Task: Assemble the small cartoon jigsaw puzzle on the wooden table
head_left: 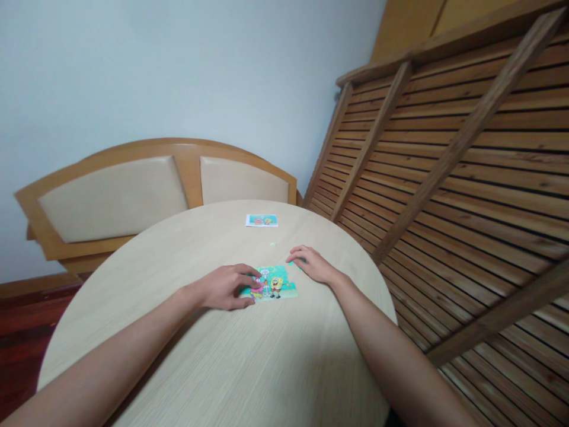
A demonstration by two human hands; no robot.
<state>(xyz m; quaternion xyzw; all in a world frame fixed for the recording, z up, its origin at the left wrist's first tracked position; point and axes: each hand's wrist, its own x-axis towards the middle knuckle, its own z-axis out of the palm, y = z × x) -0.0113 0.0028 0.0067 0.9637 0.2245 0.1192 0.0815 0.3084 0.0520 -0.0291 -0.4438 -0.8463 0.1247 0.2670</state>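
A small cartoon jigsaw picture [276,283] in turquoise, yellow and pink lies flat near the middle of a round pale wooden table [231,362]. My left hand [226,287] rests on its left edge, fingers curled with the tips pressing on the picture. My right hand [312,263] lies at the picture's upper right corner, fingers stretched forward and flat on the table, holding nothing that I can see.
A small printed card [262,220] with the same cartoon lies at the table's far side, a tiny pale scrap [272,244] near it. Behind stands a wooden headboard with padded panels [133,196]. A slatted wooden frame [453,178] leans at the right, close to the table edge.
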